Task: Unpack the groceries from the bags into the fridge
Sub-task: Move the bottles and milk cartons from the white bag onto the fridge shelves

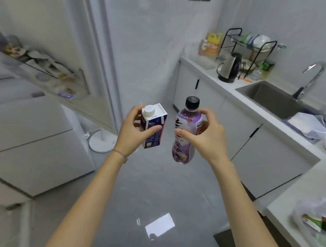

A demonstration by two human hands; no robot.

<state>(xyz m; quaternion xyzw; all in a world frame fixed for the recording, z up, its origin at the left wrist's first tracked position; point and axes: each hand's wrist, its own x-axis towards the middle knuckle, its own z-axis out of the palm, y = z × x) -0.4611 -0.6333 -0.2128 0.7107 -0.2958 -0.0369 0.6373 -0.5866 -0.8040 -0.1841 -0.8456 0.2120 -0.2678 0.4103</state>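
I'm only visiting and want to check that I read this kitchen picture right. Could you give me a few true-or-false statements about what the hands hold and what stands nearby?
1. The left hand holds a small dark-blue carton with a white screw cap. True.
2. The purple plastic bottle has a white cap. False: its black cap is plain to see.
3. Nobody is holding that bottle. False: the right hand grips it round the middle, in the air.
4. A steel and black kettle stands on the white counter near the steel sink. True.
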